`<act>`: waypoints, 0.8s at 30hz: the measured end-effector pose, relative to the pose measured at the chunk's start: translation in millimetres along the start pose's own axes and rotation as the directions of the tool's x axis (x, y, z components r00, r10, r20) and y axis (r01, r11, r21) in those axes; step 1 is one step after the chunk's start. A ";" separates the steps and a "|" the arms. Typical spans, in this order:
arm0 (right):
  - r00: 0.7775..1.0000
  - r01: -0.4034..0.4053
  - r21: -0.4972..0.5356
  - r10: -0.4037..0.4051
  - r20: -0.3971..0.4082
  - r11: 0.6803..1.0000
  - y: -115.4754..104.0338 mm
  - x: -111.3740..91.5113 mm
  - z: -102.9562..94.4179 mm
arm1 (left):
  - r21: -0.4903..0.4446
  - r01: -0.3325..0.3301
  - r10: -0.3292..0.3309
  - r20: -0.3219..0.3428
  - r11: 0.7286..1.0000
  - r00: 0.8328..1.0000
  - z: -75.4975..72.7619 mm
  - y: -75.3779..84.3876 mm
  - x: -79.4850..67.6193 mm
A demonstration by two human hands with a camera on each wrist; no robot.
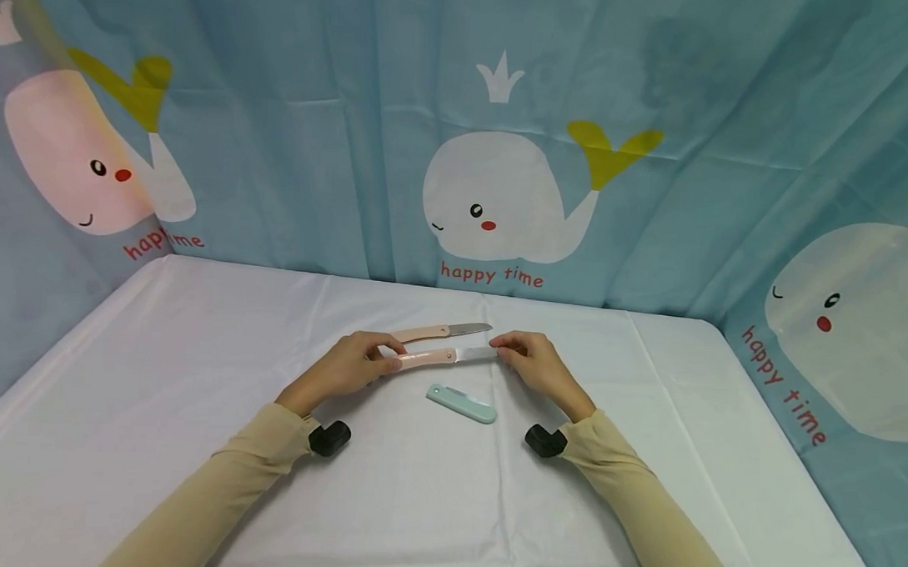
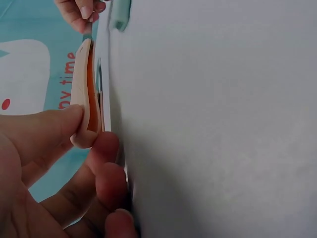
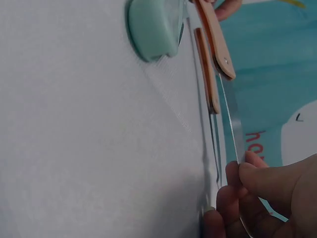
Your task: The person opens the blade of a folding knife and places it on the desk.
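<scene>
The left hand (image 1: 352, 361) pinches the handle (image 1: 430, 359), the right hand (image 1: 532, 363) the blade (image 1: 471, 353), of an open pink knife (image 1: 446, 356) just above the desk (image 1: 416, 499). Behind it lies a 2nd knife (image 1: 431, 333), open; in front, a folded green knife (image 1: 461, 404).

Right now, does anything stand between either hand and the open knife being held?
Nothing visible does: the left hand pinches its pink handle, the right hand its blade. The other open knife lies beyond it, the folded green knife on the near side.
</scene>
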State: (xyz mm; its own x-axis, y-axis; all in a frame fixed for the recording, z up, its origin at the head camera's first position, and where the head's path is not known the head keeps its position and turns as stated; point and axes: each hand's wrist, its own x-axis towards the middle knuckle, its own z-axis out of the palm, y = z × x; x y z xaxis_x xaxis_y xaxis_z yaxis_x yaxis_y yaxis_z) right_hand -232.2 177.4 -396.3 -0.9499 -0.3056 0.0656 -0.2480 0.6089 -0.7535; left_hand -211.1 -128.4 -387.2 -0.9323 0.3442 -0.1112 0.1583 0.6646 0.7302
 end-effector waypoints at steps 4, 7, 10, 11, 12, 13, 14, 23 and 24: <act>1.000 -0.021 -0.023 0.021 -0.007 1.000 3.4 5.8 2.5 | 0.018 0.027 -0.026 -0.022 0.999 0.999 1.0 -0.9 3.9; 1.000 -0.027 -0.042 0.026 -0.017 0.999 5.8 9.5 4.0 | 0.045 0.037 -0.035 -0.039 0.998 0.999 2.1 -0.1 5.8; 0.999 -0.036 -0.067 0.034 -0.030 0.997 6.7 11.8 4.5 | 0.069 0.044 -0.040 -0.054 0.997 0.998 4.0 0.1 8.1; 0.999 -0.043 -0.073 0.040 -0.033 0.996 6.6 12.4 4.7 | 0.078 0.044 -0.039 -0.058 0.996 0.998 4.8 0.2 8.5; 0.998 -0.048 -0.078 0.046 -0.035 0.996 6.4 12.8 4.8 | 0.084 0.044 -0.039 -0.063 0.995 0.997 5.6 0.2 8.8; 0.998 -0.053 -0.085 0.050 -0.038 0.995 6.3 13.2 5.0 | 0.088 0.047 -0.041 -0.065 0.995 0.997 6.4 0.3 8.9; 0.998 -0.060 -0.087 0.057 -0.040 0.994 6.4 13.8 5.4 | 0.093 0.051 -0.044 -0.069 0.994 0.997 7.3 0.2 9.0; 0.996 -0.075 -0.087 0.070 -0.051 0.993 7.3 15.7 7.2 | 0.102 0.068 -0.058 -0.091 0.992 0.994 10.0 -0.1 7.0; 0.996 -0.076 -0.082 0.072 -0.053 0.994 7.4 15.4 7.0 | 0.101 0.069 -0.059 -0.092 0.993 0.994 9.8 -0.1 6.9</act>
State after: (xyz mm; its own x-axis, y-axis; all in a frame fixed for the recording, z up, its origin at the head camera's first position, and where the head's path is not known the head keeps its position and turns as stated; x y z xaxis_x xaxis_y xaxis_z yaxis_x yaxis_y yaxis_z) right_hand -247.4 172.1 -405.5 -0.9740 -0.2219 0.0457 -0.1898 0.6886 -0.6998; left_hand -214.4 -119.5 -394.6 -0.9661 0.2415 -0.0917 0.1259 0.7500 0.6494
